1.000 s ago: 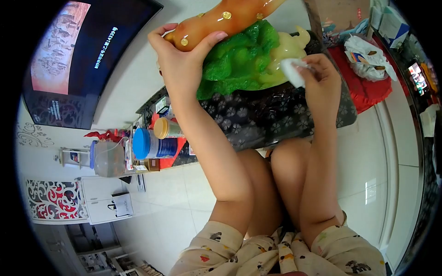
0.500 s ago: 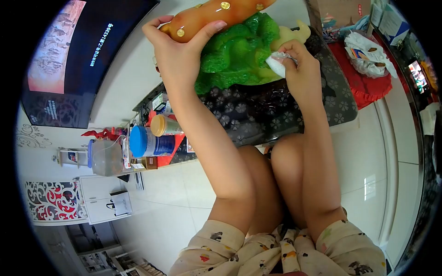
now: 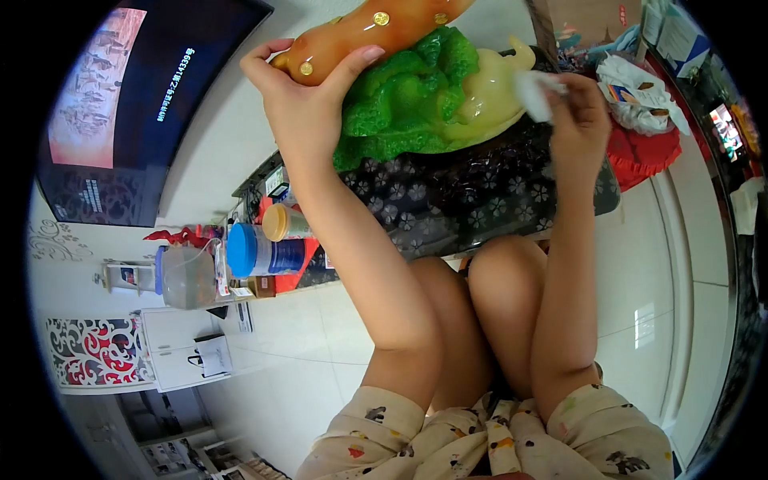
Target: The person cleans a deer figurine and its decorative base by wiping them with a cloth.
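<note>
A glossy ornament stands on the dark flower-patterned surface: an orange-brown upper part (image 3: 344,44) with gold coin shapes, green leaves (image 3: 400,100) and a pale yellow-green end (image 3: 492,92). My left hand (image 3: 308,100) grips the left end of the orange part, thumb on the near side and fingers behind it. In my right hand (image 3: 580,120) a white cloth or tissue (image 3: 538,94) is pinched, somewhat blurred, just right of the pale end. Whether the white piece touches the ornament is unclear.
A blue-lidded tub (image 3: 244,250), a yellow-lidded jar (image 3: 276,222) and a clear container (image 3: 188,276) stand at left, below a television screen (image 3: 136,96). White plastic bags (image 3: 640,96) lie on red cloth (image 3: 644,156) at right.
My right hand moved left over the pale part, then back to the right with the white piece, uncovering the pale end. My left hand keeps its grip; the view has shifted slightly.
</note>
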Available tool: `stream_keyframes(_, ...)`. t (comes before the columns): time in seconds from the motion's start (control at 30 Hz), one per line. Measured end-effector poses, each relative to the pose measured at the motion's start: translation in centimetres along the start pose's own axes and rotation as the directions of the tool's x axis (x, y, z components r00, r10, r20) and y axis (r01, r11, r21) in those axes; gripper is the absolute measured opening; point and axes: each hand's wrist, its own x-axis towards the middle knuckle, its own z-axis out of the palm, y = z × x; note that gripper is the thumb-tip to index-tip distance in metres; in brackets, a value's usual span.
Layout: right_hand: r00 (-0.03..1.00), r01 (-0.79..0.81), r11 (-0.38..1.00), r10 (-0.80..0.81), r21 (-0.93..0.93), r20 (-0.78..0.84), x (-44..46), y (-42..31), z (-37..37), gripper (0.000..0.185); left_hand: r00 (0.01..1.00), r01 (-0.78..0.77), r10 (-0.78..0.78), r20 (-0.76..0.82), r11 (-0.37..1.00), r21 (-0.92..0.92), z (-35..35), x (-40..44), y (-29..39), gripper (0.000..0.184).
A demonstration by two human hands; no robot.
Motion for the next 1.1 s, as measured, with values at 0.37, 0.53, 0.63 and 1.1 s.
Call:
stream_keyframes(0.37, 0.983, 0.015, 0.945, -0.073, -0.326, -0.168, 0.7, 2.3, -1.7, 0.014, 0.999, 0.052, -0.052, 0.01, 0.998, 0.026, 0.0, 0.0, 0.5, 0.081)
stream_keyframes(0.53, 0.985, -0.095, 0.935, 0.04, -0.343, -0.166, -0.1, 3.1, -0.1, 0.012, 0.999, 0.036, -0.035, -0.01, 0.998, 0.046, 0.1, 0.2, -0.3, 0.08)
stream_keyframes(0.63, 0.983, -0.122, 0.89, 0.048, -0.44, -0.176, -0.8, 1.3, 0.8, 0.011, 1.0, 0.02, -0.02, -0.01, 0.999, 0.032, 0.2, 0.3, -0.4, 0.08)
stream_keyframes(1.1, 0.963, -0.27, 0.788, 0.205, -0.554, -0.177, -1.9, -2.8, 1.0, 0.013, 0.999, 0.039, -0.039, -0.001, 0.999, -0.007, -0.2, 1.3, -1.3, 0.082)
